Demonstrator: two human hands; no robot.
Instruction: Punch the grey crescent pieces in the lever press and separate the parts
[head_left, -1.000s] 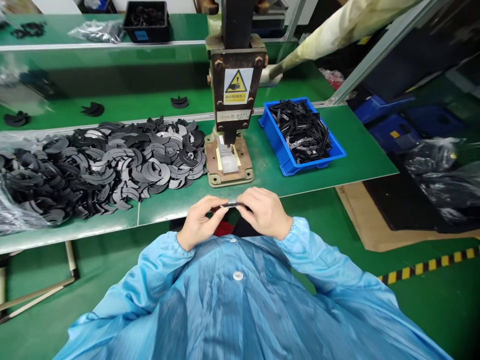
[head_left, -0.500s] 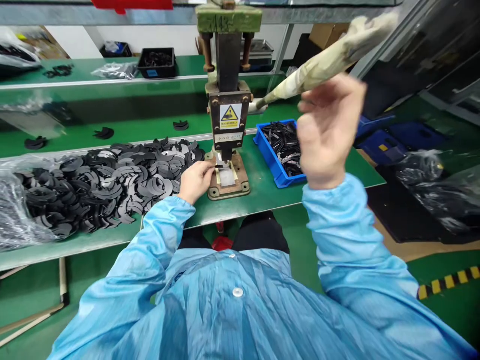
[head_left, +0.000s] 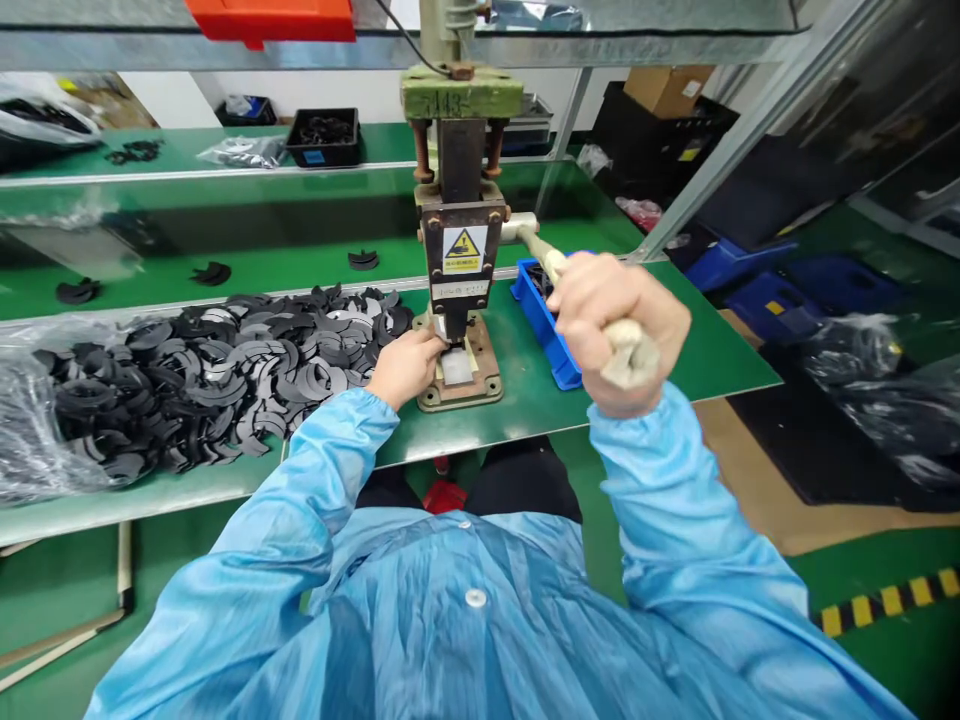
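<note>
My right hand [head_left: 626,310] is wrapped around the taped lever handle [head_left: 546,255] of a hand press [head_left: 459,160], which stands upright on the bench. The handle's end sticks out from my fist toward me. At the press's base plate [head_left: 480,380], my left hand [head_left: 409,367] is closed, its fingertips pinching a small black part, mostly hidden, beside the lowered ram [head_left: 456,325]. A pale block [head_left: 456,368] lies on the base in front of the ram. Left of my left hand spreads a pile of black crescent-shaped pieces [head_left: 225,380].
A blue bin [head_left: 551,340] with black parts stands right of the press, partly behind my right hand. Clear plastic wrap [head_left: 45,420] lies at the pile's left end. A black tray [head_left: 324,138] sits on the back shelf, and a few crescent pieces [head_left: 212,273] lie behind the pile.
My right hand has gone from loose beside the raised lever to gripping it, and the lever has come down toward me. The ram is lower. My left hand stays at the base.
</note>
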